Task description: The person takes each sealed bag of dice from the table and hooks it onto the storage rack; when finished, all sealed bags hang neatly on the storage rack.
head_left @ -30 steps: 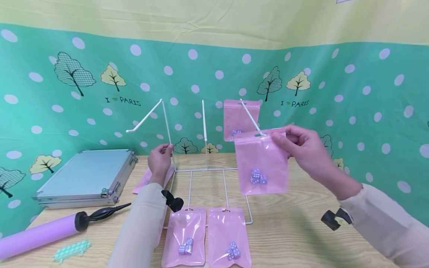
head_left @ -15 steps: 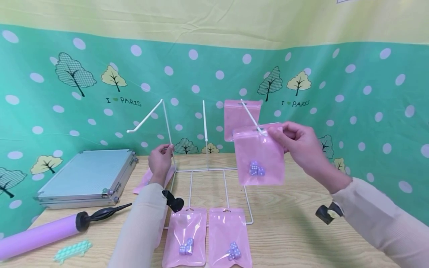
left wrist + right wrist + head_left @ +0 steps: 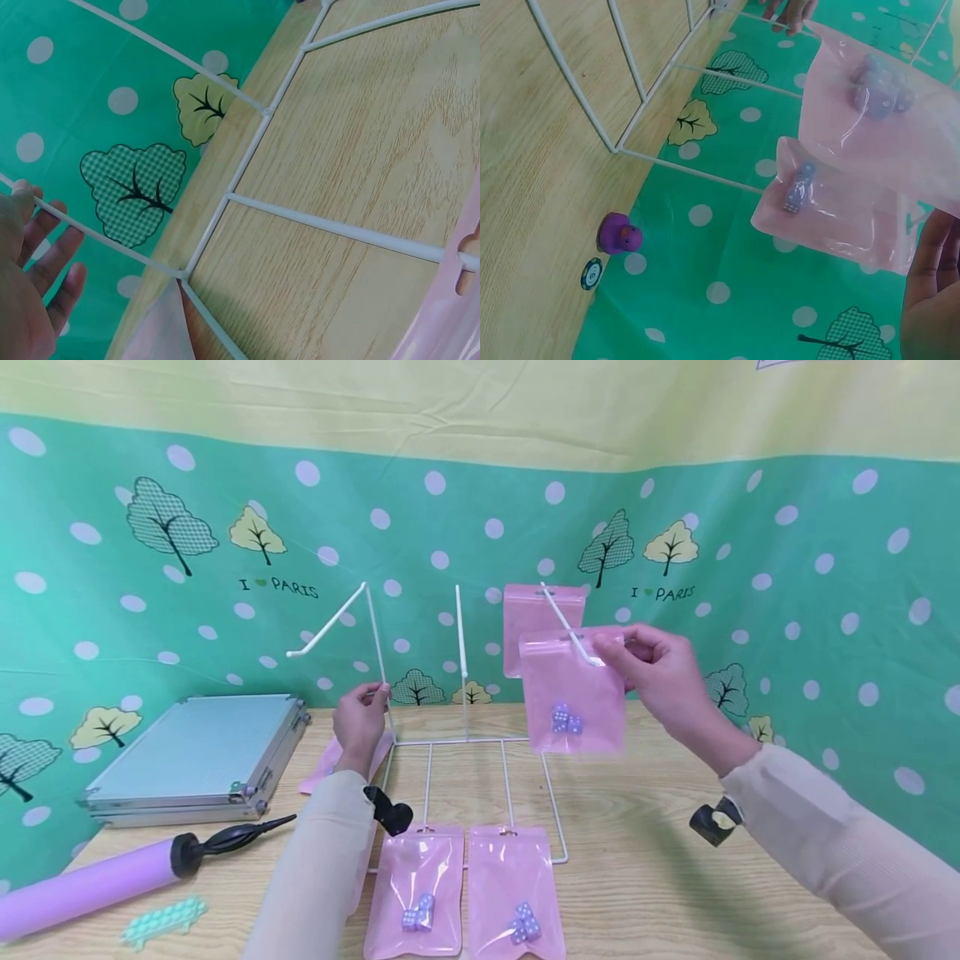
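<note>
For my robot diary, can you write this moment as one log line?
right hand: pinches pink bag on hook | left hand: holds wire rack

Pink pouch [image 3: 573, 693] — dice inside — hanging upright on white hook [image 3: 567, 627].

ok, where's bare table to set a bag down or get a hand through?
Bare table right of the wire rack, under the right hand. Crowded: two bags at the rack's front, and the case and pump on the left.

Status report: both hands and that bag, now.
Left hand grips the rack upright. Right hand pinches pink bag on the hook. Another bag hangs behind.
</note>
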The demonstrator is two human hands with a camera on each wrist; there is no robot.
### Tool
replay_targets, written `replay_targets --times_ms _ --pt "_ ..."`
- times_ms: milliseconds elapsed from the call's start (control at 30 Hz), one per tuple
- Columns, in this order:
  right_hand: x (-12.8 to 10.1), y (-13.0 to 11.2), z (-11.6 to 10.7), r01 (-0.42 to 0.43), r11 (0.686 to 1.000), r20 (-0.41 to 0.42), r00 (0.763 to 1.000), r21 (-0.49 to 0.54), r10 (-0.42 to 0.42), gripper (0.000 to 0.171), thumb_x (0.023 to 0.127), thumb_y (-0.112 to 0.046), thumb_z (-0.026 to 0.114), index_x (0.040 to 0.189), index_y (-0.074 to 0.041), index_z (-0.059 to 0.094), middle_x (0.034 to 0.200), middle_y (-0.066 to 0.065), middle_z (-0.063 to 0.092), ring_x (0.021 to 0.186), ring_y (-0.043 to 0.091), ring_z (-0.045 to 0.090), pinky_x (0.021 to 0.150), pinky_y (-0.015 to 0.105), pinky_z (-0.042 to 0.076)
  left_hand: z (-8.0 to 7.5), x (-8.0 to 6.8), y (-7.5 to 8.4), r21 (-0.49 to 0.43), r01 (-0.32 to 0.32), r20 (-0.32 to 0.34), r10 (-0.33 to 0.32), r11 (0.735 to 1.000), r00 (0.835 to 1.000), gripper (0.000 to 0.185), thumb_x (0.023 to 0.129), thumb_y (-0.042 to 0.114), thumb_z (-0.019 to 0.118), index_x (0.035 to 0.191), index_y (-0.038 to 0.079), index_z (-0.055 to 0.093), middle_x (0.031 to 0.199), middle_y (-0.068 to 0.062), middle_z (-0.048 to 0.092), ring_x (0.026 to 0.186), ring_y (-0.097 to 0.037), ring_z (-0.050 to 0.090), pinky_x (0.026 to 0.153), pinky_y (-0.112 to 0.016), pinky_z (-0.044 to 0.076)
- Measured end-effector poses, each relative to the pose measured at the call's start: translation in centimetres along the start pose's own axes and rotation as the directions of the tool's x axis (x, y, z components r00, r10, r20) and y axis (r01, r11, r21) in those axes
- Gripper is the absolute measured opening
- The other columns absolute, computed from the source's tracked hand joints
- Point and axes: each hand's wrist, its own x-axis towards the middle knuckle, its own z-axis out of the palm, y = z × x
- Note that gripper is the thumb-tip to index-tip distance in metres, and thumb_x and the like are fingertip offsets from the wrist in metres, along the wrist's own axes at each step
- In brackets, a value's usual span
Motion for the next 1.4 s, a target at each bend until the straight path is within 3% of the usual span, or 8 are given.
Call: replay_targets --times_ms 767,1233,1400 --pt "3.6 1.3 1.7 -0.044 0.998 -0.059 0.997 0.033 0.046 0.041 0.096 -0.044 0.070 0.114 -0.007 0.069 0.088 -0.001 0.072 0.073 0.013 0.065 0.064 0.024 0.057 -0.1 -0.2 0.0 0.004 0.025 0.007 -0.025 1.000 1.000 0.035 0.106 0.031 0.056 0.133 0.011 0.065 0.125 -0.015 0.069 0.113 -0.031 0.068 0.101 -0.047 0.050" --pt "5.0 2.1 2.5 -0.051 0.998 -0.102 0.993 0.042 0.055 0.045 0.094 -0.049 0.069 0.113 -0.008 0.069 0.085 -0.001 0.070 0.074 0.013 0.063 0.067 0.021 0.056 0.0 -0.3 0.0 -0.006 0.011 0.003 -0.011 1.000 1.000 0.034 0.106 0.030 0.056 0.132 0.009 0.065 0.123 -0.015 0.070 0.112 -0.032 0.069 0.100 -0.048 0.050" --pt "5.6 2.2 2.8 -0.058 0.998 -0.113 0.992 0.026 0.061 0.047 0.095 -0.050 0.068 0.115 -0.007 0.068 0.082 -0.001 0.068 0.069 0.012 0.061 0.063 0.021 0.055 0.0 -0.2 -0.1 -0.007 0.000 0.005 0.001 1.000 1.000 0.035 0.106 0.030 0.056 0.133 0.008 0.065 0.123 -0.016 0.070 0.111 -0.033 0.069 0.100 -0.047 0.051"
